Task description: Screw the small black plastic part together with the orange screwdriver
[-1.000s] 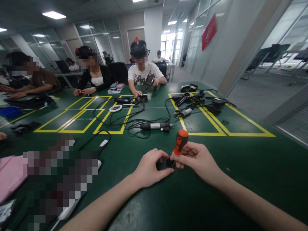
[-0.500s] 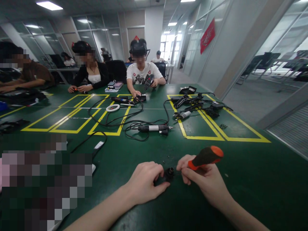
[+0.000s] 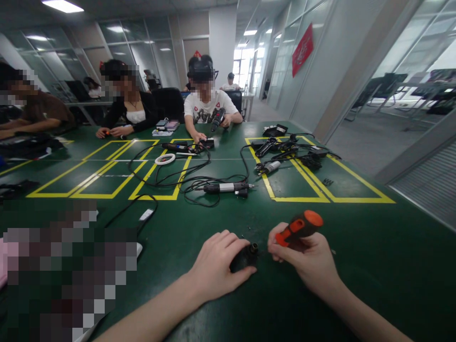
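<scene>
My left hand (image 3: 217,263) rests on the green table (image 3: 356,256) with its fingers curled around a small black part (image 3: 245,256) that has a brass-coloured end. My right hand (image 3: 306,259) is closed around a screwdriver with an orange and black handle (image 3: 299,226). The handle lies nearly level, pointing right. Its tip reaches toward the small black part, a short gap left of my right hand; the shaft is hard to make out.
A powered screwdriver (image 3: 228,188) with tangled black cables lies mid-table. More black tools and cables (image 3: 288,152) sit inside yellow taped rectangles at right. A roll of white tape (image 3: 165,159) lies at centre left. Other people sit along the far and left sides.
The screwdriver handle has swung from upright to lying almost level, pointing right. My right hand has moved a little right of the black part, which my left hand keeps holding.
</scene>
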